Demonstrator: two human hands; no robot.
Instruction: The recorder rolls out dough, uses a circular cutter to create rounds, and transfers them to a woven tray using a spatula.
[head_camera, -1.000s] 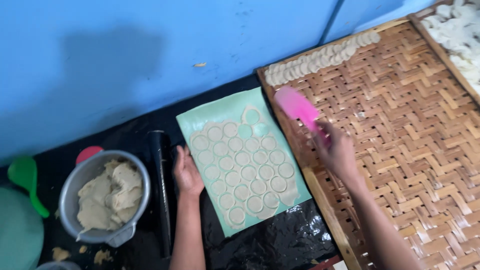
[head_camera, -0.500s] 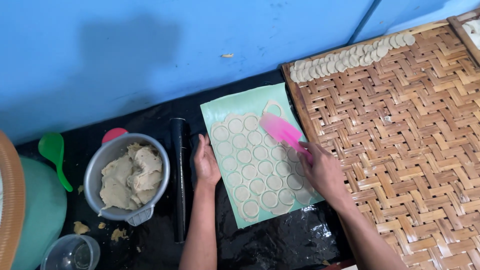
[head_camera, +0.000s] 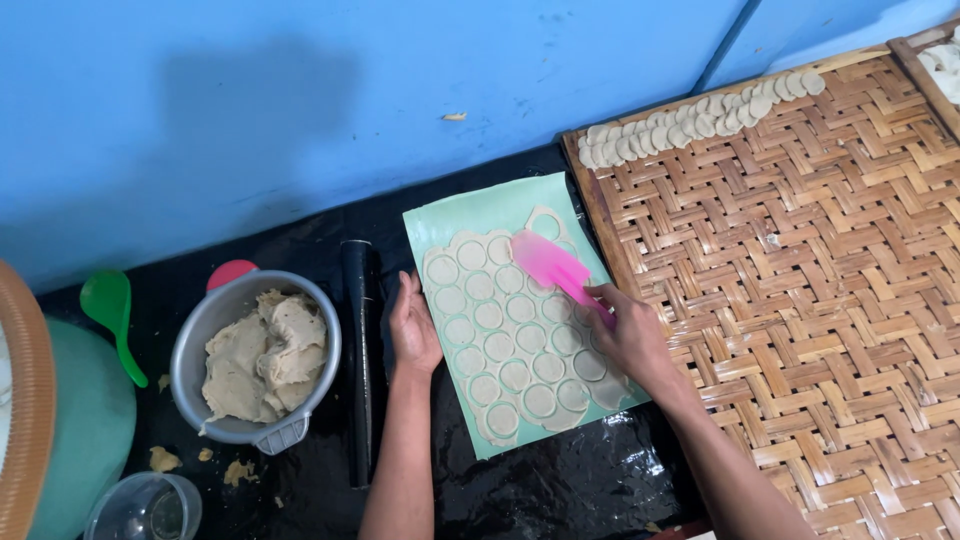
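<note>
Pink spatula is clamped in the right hand, blade flat on the rolled dough sheet of cut rounds on the green mat. Left hand, fingers together and flat, pins the mat edge. Step judged: lifting rounds. The next move calls for a shallow blade angle under one round.

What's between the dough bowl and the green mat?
In the head view, a black rolling pin lies between the grey bowl and the green mat; the left hand rests at the mat's edge.
</note>
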